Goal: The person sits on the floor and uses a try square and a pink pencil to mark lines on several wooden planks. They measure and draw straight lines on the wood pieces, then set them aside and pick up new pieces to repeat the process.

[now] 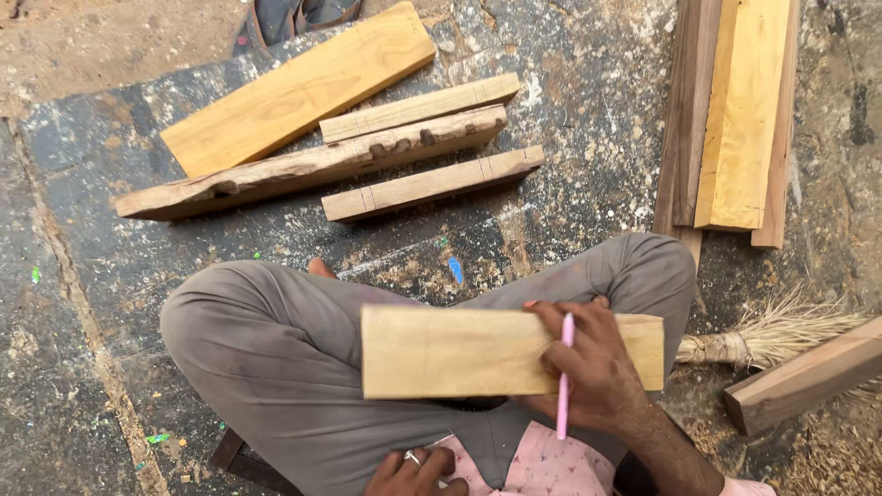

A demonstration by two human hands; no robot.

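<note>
Right hand pinches pink pencil on the lap-held wood block, left hand curled, empty; we'd steady the block before marking.

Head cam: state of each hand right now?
Left hand: at the bottom edge, fingers curled, ring on one; whether it holds anything cannot be told.
Right hand: closed on a pink pencil, resting on the wooden block on the lap.

Wide yellow plank, three notched wooden bars, stacked boards, straw broom
</note>
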